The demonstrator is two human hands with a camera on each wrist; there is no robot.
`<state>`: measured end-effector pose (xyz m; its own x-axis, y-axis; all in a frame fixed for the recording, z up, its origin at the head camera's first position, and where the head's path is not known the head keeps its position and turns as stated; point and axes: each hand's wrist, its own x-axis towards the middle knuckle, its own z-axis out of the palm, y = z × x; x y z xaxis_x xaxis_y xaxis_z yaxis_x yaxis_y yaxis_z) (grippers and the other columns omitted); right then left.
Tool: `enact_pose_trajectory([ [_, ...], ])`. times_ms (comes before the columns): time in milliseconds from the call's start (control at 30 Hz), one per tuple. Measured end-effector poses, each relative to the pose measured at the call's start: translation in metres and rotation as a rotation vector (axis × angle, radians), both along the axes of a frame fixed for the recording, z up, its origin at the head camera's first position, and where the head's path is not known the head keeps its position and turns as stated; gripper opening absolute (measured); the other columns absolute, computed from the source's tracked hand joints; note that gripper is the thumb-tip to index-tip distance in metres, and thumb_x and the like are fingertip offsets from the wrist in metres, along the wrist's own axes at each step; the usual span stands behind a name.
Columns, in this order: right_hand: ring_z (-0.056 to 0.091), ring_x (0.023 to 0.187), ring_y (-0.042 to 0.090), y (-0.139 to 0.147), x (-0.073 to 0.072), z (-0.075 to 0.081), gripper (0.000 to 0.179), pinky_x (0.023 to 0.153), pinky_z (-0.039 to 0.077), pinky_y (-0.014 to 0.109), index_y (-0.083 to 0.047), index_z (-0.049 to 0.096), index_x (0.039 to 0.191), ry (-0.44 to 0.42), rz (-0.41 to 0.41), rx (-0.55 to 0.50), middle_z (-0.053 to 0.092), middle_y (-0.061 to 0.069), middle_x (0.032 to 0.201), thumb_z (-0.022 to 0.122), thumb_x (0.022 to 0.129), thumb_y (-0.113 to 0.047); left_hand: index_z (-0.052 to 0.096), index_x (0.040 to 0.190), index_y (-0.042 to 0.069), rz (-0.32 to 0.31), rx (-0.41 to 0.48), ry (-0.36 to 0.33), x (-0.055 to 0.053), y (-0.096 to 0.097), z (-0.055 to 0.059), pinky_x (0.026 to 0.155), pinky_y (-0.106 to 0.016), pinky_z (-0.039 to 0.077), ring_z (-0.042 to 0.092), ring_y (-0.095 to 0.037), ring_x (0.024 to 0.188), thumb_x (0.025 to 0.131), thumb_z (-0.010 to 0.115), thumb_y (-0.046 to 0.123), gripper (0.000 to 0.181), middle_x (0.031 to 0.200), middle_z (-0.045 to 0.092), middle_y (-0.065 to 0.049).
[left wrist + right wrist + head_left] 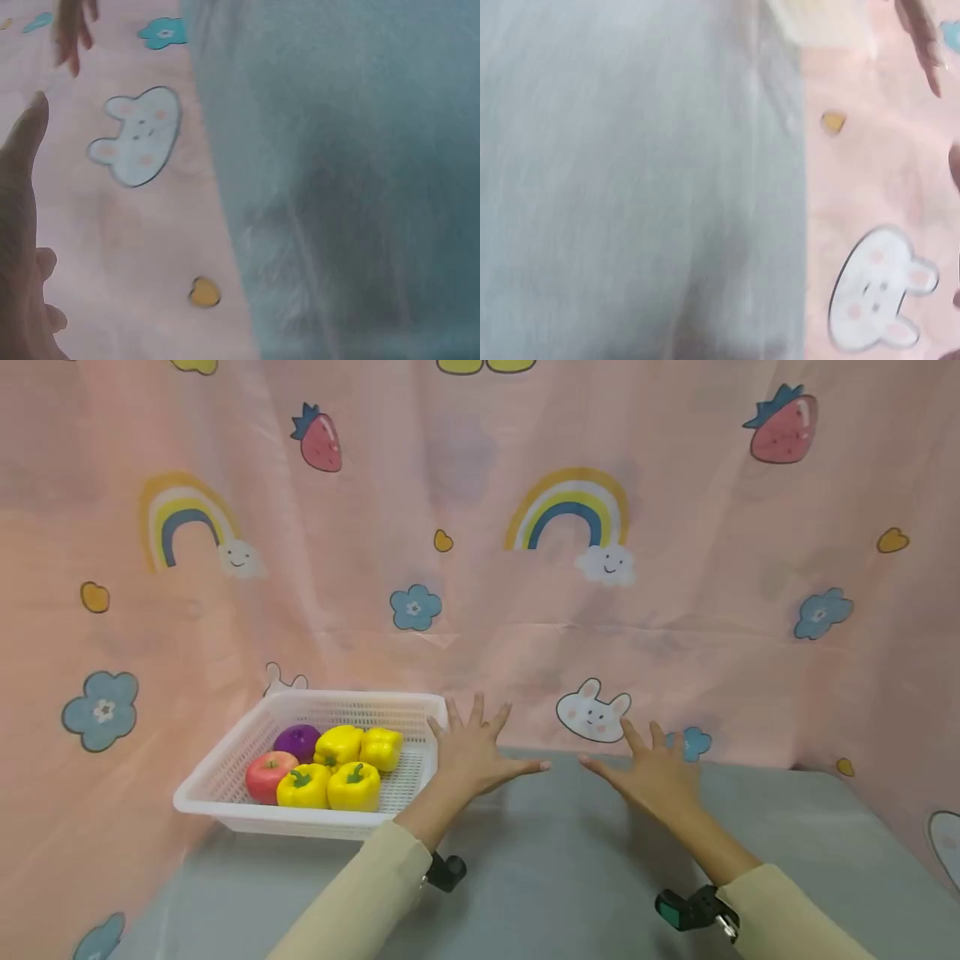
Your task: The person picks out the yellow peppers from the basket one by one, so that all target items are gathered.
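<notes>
Both hands are raised over the grey table with fingers spread and nothing held. My left hand (pixel 472 756) overlaps the right end of a white plastic basket (pixel 225 814) in the head view. In that basket lie several yellow bell peppers (pixel 353 787), a red apple (pixel 268 777) and a round purple thing (pixel 298 742). To the right, my right hand (pixel 660 777) has its thumb pointing toward the left thumb, with a gap between them. The left wrist view catches the left thumb (pixel 26 135) at its edge.
A grey cloth (pixel 540 877) covers the table. Behind it hangs a pink curtain (pixel 480 610) printed with rainbows, strawberries and rabbits. Black wrist devices show at the left cuff (pixel 447 872) and the right cuff (pixel 693 910).
</notes>
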<state>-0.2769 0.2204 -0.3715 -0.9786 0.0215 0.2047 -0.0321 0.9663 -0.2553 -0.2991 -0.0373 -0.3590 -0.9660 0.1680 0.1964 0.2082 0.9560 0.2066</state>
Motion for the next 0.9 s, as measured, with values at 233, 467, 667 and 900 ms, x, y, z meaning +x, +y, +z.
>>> enact_pose_trajectory([
  [233, 0.021, 0.144, 0.064, -0.014, 0.006, 0.013, 0.105, 0.102, 0.033, 0.083, -0.012, 0.015, 0.163, 0.035, -0.010, -0.177, 0.021, 0.035, 0.161, 0.040, 0.089, -0.082, 0.013, 0.160, 0.045, -0.006, 0.099, 0.100, 0.015, -0.034, 0.016, 0.119, -0.077, 0.003, -0.006, -0.047, 0.157, 0.079, 0.046, 0.088, 0.097, 0.172, 0.010, -0.005],
  [467, 0.028, 0.148, 0.053, -0.044, 0.006, 0.023, 0.103, 0.108, 0.032, 0.078, -0.013, 0.011, 0.164, 0.060, 0.031, -0.418, 0.020, 0.027, 0.166, 0.046, 0.091, -0.077, 0.025, 0.160, 0.038, 0.029, 0.161, 0.259, 0.038, -0.088, 0.023, 0.121, -0.074, 0.005, 0.009, -0.042, 0.158, 0.093, 0.045, 0.070, 0.077, 0.171, 0.016, -0.005],
  [667, 0.025, 0.153, 0.045, -0.076, 0.001, 0.019, 0.093, 0.116, 0.030, 0.072, -0.024, 0.011, 0.164, 0.096, 0.151, -0.610, 0.020, 0.018, 0.168, 0.057, 0.094, -0.064, 0.035, 0.157, 0.033, 0.081, 0.276, 0.375, 0.055, -0.139, 0.016, 0.122, -0.073, 0.006, 0.016, -0.041, 0.157, 0.093, 0.060, 0.056, 0.073, 0.168, 0.027, -0.009],
  [900, 0.030, 0.153, 0.039, -0.115, 0.001, 0.013, 0.083, 0.116, 0.040, 0.061, -0.026, 0.018, 0.163, 0.146, 0.304, -0.789, 0.024, 0.012, 0.168, 0.063, 0.096, -0.047, 0.039, 0.156, 0.025, 0.162, 0.349, 0.487, 0.073, -0.197, 0.006, 0.121, -0.072, 0.016, 0.020, -0.045, 0.155, 0.091, 0.068, 0.044, 0.074, 0.167, 0.027, -0.015],
])
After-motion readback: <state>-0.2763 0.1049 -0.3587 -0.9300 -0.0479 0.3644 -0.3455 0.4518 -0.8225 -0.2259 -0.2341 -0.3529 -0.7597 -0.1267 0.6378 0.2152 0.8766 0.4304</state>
